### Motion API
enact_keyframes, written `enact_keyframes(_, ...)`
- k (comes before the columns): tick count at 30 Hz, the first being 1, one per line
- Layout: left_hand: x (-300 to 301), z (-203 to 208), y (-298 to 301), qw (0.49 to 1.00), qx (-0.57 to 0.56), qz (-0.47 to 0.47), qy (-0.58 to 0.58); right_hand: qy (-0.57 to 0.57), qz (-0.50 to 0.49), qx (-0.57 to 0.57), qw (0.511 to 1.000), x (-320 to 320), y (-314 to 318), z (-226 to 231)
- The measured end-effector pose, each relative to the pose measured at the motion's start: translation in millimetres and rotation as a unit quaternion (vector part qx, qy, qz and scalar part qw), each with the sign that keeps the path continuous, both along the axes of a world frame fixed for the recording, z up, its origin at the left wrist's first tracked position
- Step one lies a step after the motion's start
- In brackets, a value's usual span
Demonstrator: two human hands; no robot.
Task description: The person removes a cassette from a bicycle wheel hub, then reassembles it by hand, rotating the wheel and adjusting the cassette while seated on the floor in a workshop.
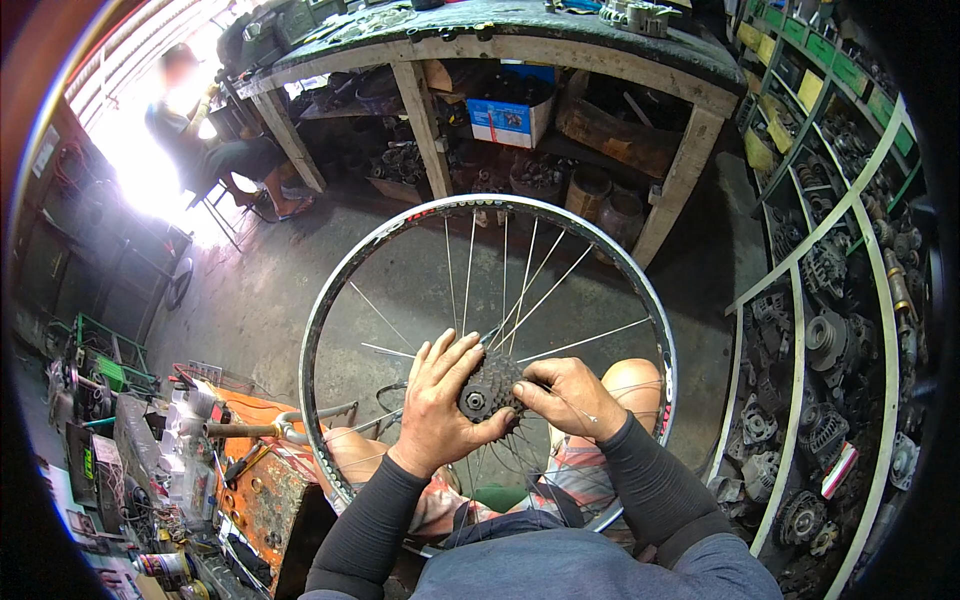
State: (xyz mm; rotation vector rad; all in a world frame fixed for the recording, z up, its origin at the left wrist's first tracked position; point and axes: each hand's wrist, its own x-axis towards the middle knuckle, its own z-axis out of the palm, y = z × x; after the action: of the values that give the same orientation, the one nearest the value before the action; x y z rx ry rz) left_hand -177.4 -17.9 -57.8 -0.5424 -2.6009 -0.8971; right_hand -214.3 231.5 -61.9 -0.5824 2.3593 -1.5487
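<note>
A bicycle wheel rim [313,330] lies across my lap, with thin spokes [470,270] running to only parts of it. At its middle sits a dark rear cassette [482,392] on the hub. My left hand [437,405] rests against the cassette's left side, fingers stretched out and thumb along its lower edge. On the other side, my right hand [572,397] is closed in a pinch beside the sprockets. A loose-ended spoke [575,408] passes under its fingers and points to the lower right. The fingertips partly hide the grip.
A workbench [560,45] with parts beneath stands ahead. Metal shelves [800,370] full of machine parts line the right. An orange, tool-covered stand [260,490] is close on the left, a metal tube [245,430] jutting toward the wheel. Another person [215,150] sits at far left.
</note>
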Motion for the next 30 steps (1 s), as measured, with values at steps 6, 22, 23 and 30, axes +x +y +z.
enact_keyframes(6,0,-1,0,1.000,0.000,-0.001,0.001,-0.008,0.002,-0.003,1.000,0,0,0)
enact_keyframes(22,1,0,-2,1.000,-0.011,0.002,-0.004,-0.001,0.013,-0.008,1.000,0,-1,-1)
enact_keyframes(23,2,0,-1,1.000,-0.023,0.006,-0.003,-0.005,0.014,-0.012,1.000,-1,0,-1)
enact_keyframes(30,25,1,20,0.991,-0.024,0.131,-0.008,-0.025,0.021,-0.043,0.999,-8,-3,-11)
